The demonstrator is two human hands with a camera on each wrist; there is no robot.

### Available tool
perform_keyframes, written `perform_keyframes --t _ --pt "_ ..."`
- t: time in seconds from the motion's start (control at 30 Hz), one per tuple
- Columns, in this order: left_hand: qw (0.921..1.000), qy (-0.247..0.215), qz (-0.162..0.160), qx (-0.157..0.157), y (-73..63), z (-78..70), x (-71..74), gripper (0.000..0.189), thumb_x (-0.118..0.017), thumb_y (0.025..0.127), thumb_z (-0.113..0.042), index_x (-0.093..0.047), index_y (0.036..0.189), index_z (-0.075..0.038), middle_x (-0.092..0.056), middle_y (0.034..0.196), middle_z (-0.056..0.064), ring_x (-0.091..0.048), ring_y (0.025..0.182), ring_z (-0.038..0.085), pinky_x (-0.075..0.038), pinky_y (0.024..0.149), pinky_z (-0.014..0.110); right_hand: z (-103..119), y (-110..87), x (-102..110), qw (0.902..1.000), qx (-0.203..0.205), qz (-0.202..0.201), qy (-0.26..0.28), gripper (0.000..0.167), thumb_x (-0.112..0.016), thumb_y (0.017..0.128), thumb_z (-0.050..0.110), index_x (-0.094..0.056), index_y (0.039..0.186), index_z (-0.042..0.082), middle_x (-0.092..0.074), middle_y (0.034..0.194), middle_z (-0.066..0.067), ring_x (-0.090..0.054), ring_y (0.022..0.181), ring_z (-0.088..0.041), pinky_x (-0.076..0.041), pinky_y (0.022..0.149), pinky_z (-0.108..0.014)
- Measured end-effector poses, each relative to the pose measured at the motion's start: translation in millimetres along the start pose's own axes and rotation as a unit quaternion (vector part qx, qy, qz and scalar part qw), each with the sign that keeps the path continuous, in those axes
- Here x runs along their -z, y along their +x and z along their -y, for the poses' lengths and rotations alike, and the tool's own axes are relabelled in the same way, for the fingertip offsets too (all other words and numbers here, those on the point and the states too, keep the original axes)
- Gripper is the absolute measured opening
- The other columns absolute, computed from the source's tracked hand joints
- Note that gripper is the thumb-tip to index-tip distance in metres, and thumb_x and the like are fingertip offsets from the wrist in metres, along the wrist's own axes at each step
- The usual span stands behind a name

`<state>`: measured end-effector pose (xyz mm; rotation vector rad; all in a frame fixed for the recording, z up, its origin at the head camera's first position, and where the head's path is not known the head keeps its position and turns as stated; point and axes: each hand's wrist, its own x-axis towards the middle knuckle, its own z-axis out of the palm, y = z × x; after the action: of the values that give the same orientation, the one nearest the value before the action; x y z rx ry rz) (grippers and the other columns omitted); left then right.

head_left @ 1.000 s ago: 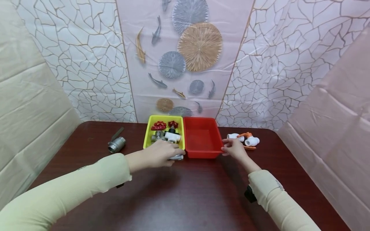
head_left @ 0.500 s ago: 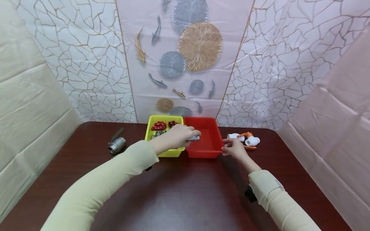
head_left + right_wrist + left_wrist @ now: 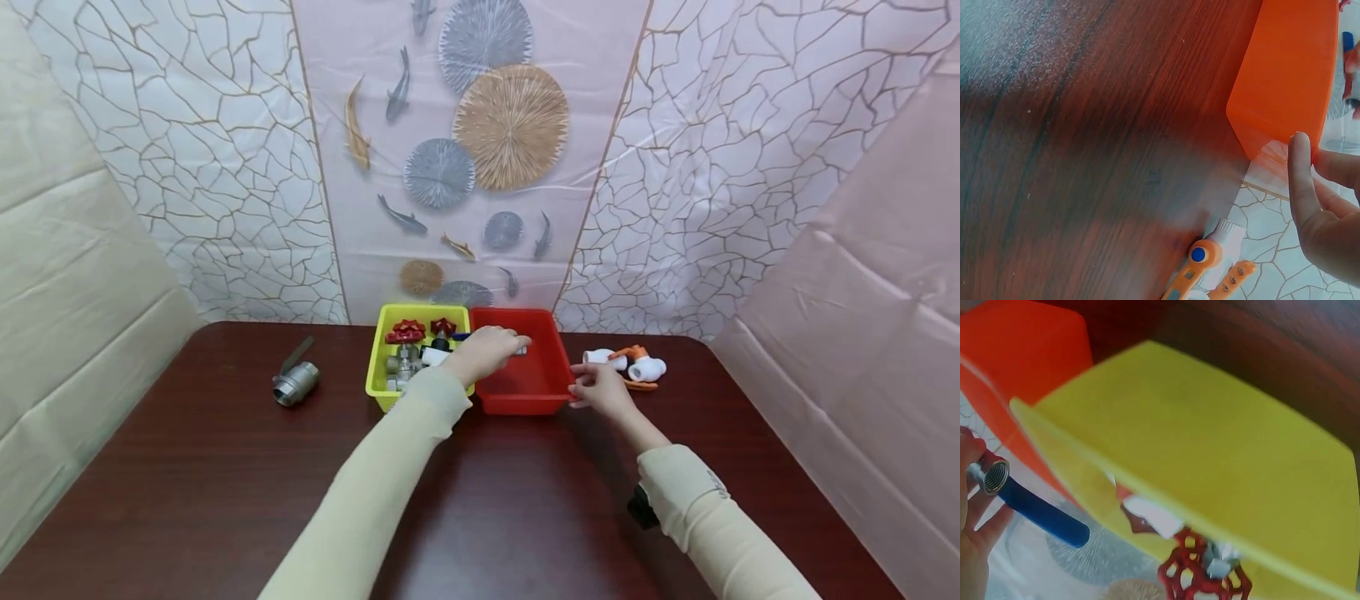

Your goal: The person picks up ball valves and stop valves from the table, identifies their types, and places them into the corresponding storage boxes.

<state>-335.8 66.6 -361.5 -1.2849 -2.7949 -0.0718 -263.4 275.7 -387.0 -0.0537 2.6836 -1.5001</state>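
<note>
My left hand grips a metal ball valve with a blue lever handle and holds it over the red bin. In the left wrist view the threaded end of the valve shows beside the fingers. My right hand pinches the right front corner of the red bin, with one finger against the outer wall. Left of it stands the yellow bin, which contains red-wheeled gate valves and a white fitting. The left hand and sleeve cover part of both bins.
A large metal ball valve with a grey lever lies on the dark wooden table at the left. White plastic valves with orange handles lie right of the red bin. A patterned cloth hangs behind the table.
My left hand has carried the ball valve from the front of the yellow bin rightward and over the red bin. The right hand has stayed at the red bin's corner.
</note>
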Motion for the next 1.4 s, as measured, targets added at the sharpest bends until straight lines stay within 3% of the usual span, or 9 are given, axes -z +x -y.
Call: perform_keyframes --t 0.17,0.27,0.43,0.57,0.73,1.0,1.13,1.33,1.4 --pt "0.9981 -0.044 0.021 0.038 8.4 -2.6 -4.5 0.059 -0.071 0.083 -0.013 -0.049 0.137 -0.018 -0.057 0.132 0.002 -0.051 0.123 0.018 -0.034 0.111 0.037 0 0.8 -2 1.0000 -0.004 0.000 0.002 0.042 -0.053 0.089 -0.009 -0.041 0.127 -0.022 -0.059 0.090 -0.025 -0.062 0.065 -0.009 -0.057 0.071 -0.041" --pt "0.9981 -0.034 0.017 0.048 13.6 -2.8 -5.3 0.058 -0.069 0.084 -0.012 -0.048 0.138 -0.019 -0.054 0.136 0.001 -0.046 0.129 0.020 -0.026 0.115 0.041 0 1.5 0 1.0000 -0.006 0.001 -0.003 0.042 -0.052 0.090 -0.009 -0.041 0.128 -0.021 -0.059 0.090 -0.025 -0.062 0.065 -0.007 -0.057 0.072 -0.042" --pt "0.9990 0.007 0.000 0.043 26.3 -5.3 -5.5 0.045 -0.064 0.089 -0.011 -0.054 0.132 -0.020 -0.062 0.125 -0.003 -0.051 0.121 0.017 -0.030 0.112 0.040 0 1.2 1 0.9999 -0.012 0.003 -0.005 0.042 -0.052 0.090 -0.009 -0.041 0.128 -0.021 -0.059 0.091 -0.025 -0.060 0.065 -0.006 -0.057 0.072 -0.042" --pt "0.9998 -0.009 0.002 0.017 36.3 -10.4 -7.7 0.041 -0.060 0.091 -0.010 -0.056 0.131 -0.019 -0.064 0.121 -0.003 -0.056 0.115 0.015 -0.036 0.108 0.034 1 0.5 2 0.9998 -0.017 -0.004 -0.001 0.042 -0.053 0.090 -0.009 -0.041 0.128 -0.021 -0.058 0.090 -0.024 -0.060 0.065 -0.007 -0.057 0.071 -0.040" --pt "0.9990 -0.038 0.020 -0.013 39.7 -8.7 -24.7 0.040 -0.060 0.091 -0.009 -0.056 0.131 -0.017 -0.066 0.117 -0.001 -0.060 0.109 0.012 -0.045 0.099 0.028 1 1.0 -1 0.9999 -0.015 -0.006 -0.001 0.042 -0.053 0.089 -0.008 -0.041 0.128 -0.021 -0.058 0.088 -0.022 -0.061 0.063 -0.007 -0.058 0.069 -0.039" --pt "0.9979 -0.061 0.010 0.016 42.2 -3.0 -38.8 0.039 -0.062 0.091 -0.012 -0.060 0.128 -0.021 -0.065 0.121 -0.002 -0.060 0.111 0.012 -0.045 0.099 0.027 2 0.9 -3 0.9998 -0.006 -0.019 -0.004 0.040 -0.054 0.088 -0.010 -0.044 0.126 -0.021 -0.058 0.086 -0.023 -0.061 0.061 -0.008 -0.057 0.067 -0.040" --pt "0.9948 -0.091 0.026 0.037 41.1 -4.7 -40.0 0.038 -0.063 0.089 -0.013 -0.061 0.127 -0.020 -0.066 0.120 -0.001 -0.060 0.109 0.013 -0.047 0.097 0.028 -1 -0.2 -4 0.9997 -0.011 -0.018 -0.005 0.040 -0.055 0.088 -0.010 -0.045 0.126 -0.020 -0.059 0.086 -0.023 -0.062 0.061 -0.009 -0.057 0.068 -0.041" --pt "0.9941 -0.099 0.026 0.037 42.7 -5.6 -46.7 0.031 -0.062 0.091 -0.014 -0.065 0.121 -0.018 -0.067 0.112 -0.002 -0.060 0.102 0.012 -0.048 0.093 0.027 -2 0.7 -4 0.9996 -0.011 -0.025 -0.010 0.039 -0.055 0.088 -0.010 -0.047 0.125 -0.019 -0.058 0.083 -0.020 -0.061 0.061 -0.009 -0.058 0.066 -0.037" --pt "0.9914 -0.122 0.022 0.043 43.9 -4.5 -50.9 0.024 -0.061 0.091 -0.016 -0.067 0.114 -0.017 -0.068 0.105 -0.003 -0.060 0.096 0.011 -0.048 0.090 0.026 -2 1.6 -3 0.9995 -0.013 -0.026 -0.012 0.039 -0.056 0.088 -0.009 -0.048 0.125 -0.018 -0.058 0.083 -0.019 -0.060 0.060 -0.008 -0.058 0.064 -0.035"
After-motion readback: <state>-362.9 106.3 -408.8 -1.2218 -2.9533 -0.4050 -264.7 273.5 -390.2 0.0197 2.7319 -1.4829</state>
